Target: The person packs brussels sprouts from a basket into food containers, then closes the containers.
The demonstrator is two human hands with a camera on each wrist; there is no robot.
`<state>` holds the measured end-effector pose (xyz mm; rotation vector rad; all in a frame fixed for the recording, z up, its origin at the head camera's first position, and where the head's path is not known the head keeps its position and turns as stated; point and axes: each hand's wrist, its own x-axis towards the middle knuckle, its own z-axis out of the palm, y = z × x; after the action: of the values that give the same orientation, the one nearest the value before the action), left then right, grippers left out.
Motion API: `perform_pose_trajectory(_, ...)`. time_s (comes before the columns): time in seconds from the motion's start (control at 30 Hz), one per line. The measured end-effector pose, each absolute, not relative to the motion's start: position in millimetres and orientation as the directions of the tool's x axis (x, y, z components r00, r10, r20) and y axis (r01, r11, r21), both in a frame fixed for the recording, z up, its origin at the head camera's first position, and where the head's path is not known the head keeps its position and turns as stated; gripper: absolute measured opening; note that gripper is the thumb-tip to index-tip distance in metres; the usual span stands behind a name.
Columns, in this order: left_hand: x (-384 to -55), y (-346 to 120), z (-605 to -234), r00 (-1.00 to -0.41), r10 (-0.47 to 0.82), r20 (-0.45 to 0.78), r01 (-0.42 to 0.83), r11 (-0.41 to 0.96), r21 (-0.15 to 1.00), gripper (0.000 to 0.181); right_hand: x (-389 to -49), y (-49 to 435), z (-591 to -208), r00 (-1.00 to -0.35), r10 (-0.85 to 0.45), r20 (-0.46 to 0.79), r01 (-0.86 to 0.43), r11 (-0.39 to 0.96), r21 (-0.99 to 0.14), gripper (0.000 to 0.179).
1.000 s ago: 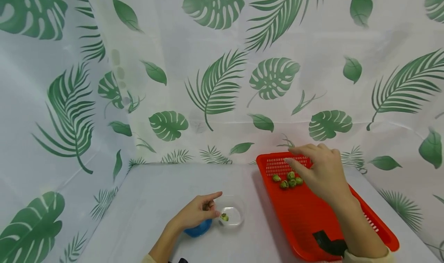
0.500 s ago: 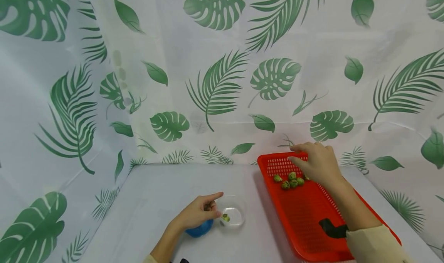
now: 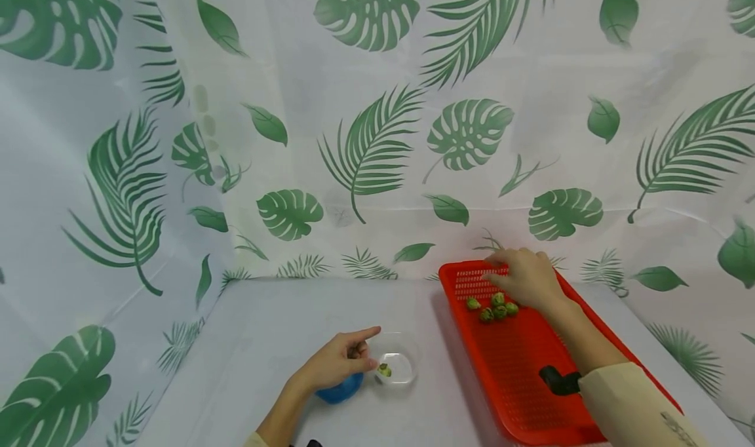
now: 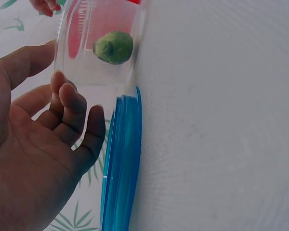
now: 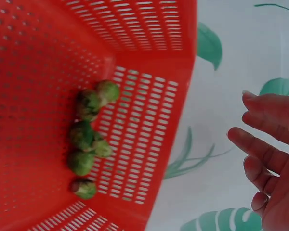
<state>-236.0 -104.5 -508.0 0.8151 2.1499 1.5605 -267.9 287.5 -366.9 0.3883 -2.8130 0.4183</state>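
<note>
From the head view, the right hand (image 3: 525, 280) hangs at the red basket (image 3: 519, 362)'s far end, fingers parted, holding nothing; the sprouts (image 3: 500, 312) lie below its fingertips, well away from the left hand (image 3: 336, 362).

Left wrist: fingers loosely bent at the clear tub (image 4: 82, 72), a sprout (image 4: 114, 48) inside.

Right wrist: the sprouts line the basket's end wall.
</note>
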Motion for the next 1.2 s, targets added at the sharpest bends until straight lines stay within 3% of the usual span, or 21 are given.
perform_pose_trajectory(0.43,-236,-105,-509,-0.774,0.632,0.039,0.239,0.234,0.943,0.068,-289,291,-395,-0.947,-0.253,0.200,-0.305,0.904,-0.298,0.040)
perform_pose_trajectory(0.9,-236,-106,-508,-0.772,0.634,0.052,0.242,0.216,0.946,0.066,-305,288,-409,-0.960,-0.259,0.110,-0.278,0.932,-0.231,0.039)
perform_pose_trajectory(1.2,-238,-105,-510,-0.767,0.639,0.050,0.237,0.210,0.949,0.068,-308,294,-421,-0.972,-0.232,0.042,-0.235,0.936,-0.262,0.048)
